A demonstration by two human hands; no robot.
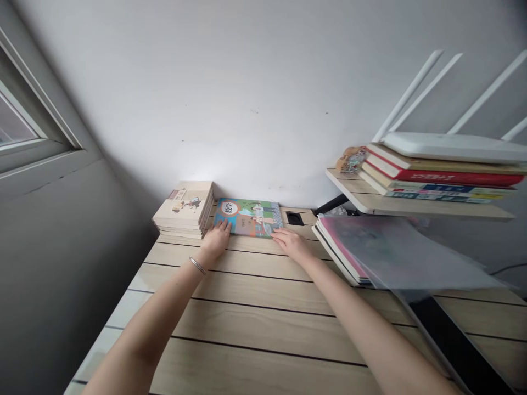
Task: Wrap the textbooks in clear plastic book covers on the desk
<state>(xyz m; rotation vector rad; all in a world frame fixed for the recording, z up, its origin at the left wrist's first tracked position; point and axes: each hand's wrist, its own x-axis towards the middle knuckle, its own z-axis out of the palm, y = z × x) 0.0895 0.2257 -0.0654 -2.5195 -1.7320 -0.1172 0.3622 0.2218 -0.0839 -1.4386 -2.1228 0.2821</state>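
Note:
A colourful picture book (249, 216) lies flat on the wooden table (247, 307) against the back wall. My left hand (216, 240), with a bracelet on its wrist, rests fingers stretched out on the book's near left corner. My right hand (291, 242) lies flat with fingers extended at the book's near right corner. Neither hand grips the book. A stack of beige books (185, 209) sits just left of it, almost touching.
A raised wooden shelf (411, 206) at right carries stacked books (432, 175) and a white router (453, 147) with antennas. Under it lie more books and a clear plastic folder (403, 252). A black cable hole (295, 218) sits beside the picture book. A window is at left.

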